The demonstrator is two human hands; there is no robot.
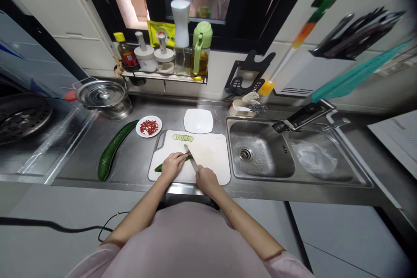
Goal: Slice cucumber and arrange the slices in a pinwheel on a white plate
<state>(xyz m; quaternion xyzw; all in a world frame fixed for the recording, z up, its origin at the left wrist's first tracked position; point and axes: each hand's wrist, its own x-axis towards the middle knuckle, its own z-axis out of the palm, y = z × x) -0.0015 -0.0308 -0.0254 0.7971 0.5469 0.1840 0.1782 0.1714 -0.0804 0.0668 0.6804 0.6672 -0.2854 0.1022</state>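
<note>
A white cutting board [208, 156] lies on the steel counter in front of me. My left hand [173, 164] is closed over a piece of dark green cucumber [158, 168], whose tip sticks out on the left. In my right hand [206, 180] is the handle of a kitchen knife [192, 158], its blade slanting up and left beside my left fingertips at the cucumber's right end. Toward the back of the board, several thin cucumber slices [183, 137] overlap in a row. My palm hides much of the held piece.
A long whole cucumber [114, 152] lies left of the board, near a white dish of chopped red pieces [149, 127]. Behind the board is a white square plate [198, 120]. The sink [260, 147] is at right; a lidded steel pot [104, 95] stands back left, beside a bottle shelf [166, 76].
</note>
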